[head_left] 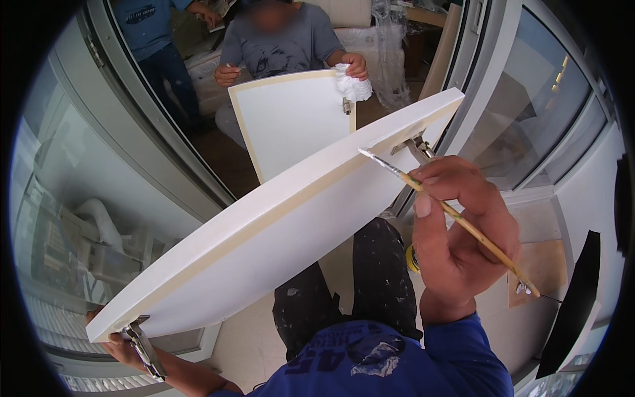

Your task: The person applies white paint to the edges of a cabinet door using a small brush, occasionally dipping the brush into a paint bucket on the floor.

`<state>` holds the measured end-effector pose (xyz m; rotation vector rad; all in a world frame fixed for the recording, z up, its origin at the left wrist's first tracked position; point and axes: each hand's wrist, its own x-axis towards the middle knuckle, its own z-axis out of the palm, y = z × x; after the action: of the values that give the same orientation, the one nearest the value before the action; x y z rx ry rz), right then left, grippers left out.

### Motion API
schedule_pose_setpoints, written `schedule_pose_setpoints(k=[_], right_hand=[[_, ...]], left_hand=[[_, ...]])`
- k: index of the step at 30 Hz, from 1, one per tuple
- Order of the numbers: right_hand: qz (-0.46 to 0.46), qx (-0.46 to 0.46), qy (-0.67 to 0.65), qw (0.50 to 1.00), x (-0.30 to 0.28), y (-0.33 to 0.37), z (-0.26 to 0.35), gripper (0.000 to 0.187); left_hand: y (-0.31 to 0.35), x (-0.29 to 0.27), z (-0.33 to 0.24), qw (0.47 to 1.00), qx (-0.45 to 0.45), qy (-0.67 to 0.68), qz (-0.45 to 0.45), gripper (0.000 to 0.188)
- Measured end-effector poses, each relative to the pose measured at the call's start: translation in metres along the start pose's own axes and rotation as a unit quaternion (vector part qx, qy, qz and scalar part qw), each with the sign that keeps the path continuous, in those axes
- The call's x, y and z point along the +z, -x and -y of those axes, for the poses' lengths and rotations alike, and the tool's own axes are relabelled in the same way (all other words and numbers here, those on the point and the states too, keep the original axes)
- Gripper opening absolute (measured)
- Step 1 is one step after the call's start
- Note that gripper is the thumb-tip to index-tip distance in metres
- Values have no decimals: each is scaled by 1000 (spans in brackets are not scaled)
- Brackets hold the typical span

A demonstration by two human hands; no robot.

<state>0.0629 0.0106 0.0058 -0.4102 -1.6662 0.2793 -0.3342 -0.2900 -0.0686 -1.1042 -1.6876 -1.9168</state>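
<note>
Right hand (469,231): fingers pinched around a paintbrush (463,221), its long axis diagonal, bristles (366,153) pointing upper left at the white panel (291,241). Left hand (126,351): fingers gripping the lower-left end of the white panel, which slants up rightward.

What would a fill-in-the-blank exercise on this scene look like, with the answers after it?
The right hand holds a thin, long-handled ____ near its bristle end.
The left hand grips the nearer panel, which shows ____ metal hinges.
The co-worker holding the bunched white cloth wears a ____ shirt.

Missing words: paintbrush; two; grey.
</note>
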Motion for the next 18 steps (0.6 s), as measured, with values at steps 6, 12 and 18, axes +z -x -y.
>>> schedule_pose_setpoints(k=[6, 12, 18], right_hand=[[-17, -39, 19, 999, 0, -2, -10, 19], [-29, -46, 40, 998, -3, -2, -13, 20], [8, -29, 24, 999, -1, -3, 2, 22]], left_hand=[[3, 9, 1, 999, 20, -4, -37, 81], [4, -3, 7, 999, 30, -12, -8, 79], [3, -10, 12, 998, 40, -44, -4, 78]])
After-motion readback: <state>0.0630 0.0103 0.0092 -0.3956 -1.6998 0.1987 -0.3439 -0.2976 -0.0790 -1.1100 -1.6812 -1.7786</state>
